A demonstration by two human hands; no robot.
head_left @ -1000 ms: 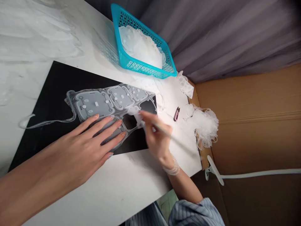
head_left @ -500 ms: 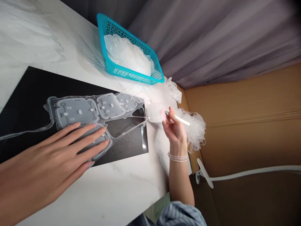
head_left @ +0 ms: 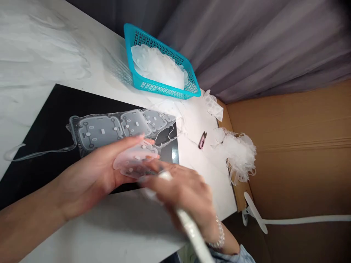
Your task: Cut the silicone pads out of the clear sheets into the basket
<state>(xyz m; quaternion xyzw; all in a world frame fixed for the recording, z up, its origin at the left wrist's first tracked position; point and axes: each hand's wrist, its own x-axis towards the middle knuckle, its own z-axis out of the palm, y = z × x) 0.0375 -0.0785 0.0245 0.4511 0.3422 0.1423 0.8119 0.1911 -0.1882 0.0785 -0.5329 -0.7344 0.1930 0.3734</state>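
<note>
In my left hand [head_left: 106, 164] lies a translucent, rounded silicone piece [head_left: 127, 160] with small raised tabs, held between thumb and fingers. My right hand [head_left: 186, 193], smeared by motion, grips a slim white pen-like tool [head_left: 193, 233], its fingertips at the piece's right side. The tool's tip is too blurred to make out. Beneath and behind my hands, a translucent silicone sheet [head_left: 100, 131] of joined panels rests on a black mat [head_left: 52, 113]. A thin strip of edging trails off the sheet's left end, and loose loops of edging lie at its right.
A turquoise basket [head_left: 161, 93] full of translucent pieces stands at the back. Pink-handled thread snips [head_left: 202, 140] lie on the white table [head_left: 211, 175]. Stringy scraps [head_left: 241, 155] are heaped by a cardboard box [head_left: 290, 138], with another translucent scrap [head_left: 213, 106] farther back.
My left hand has gone from lying flat on a panel to holding a separate piece. My right hand has moved left and nearer with the white tool. The snips have come into view.
</note>
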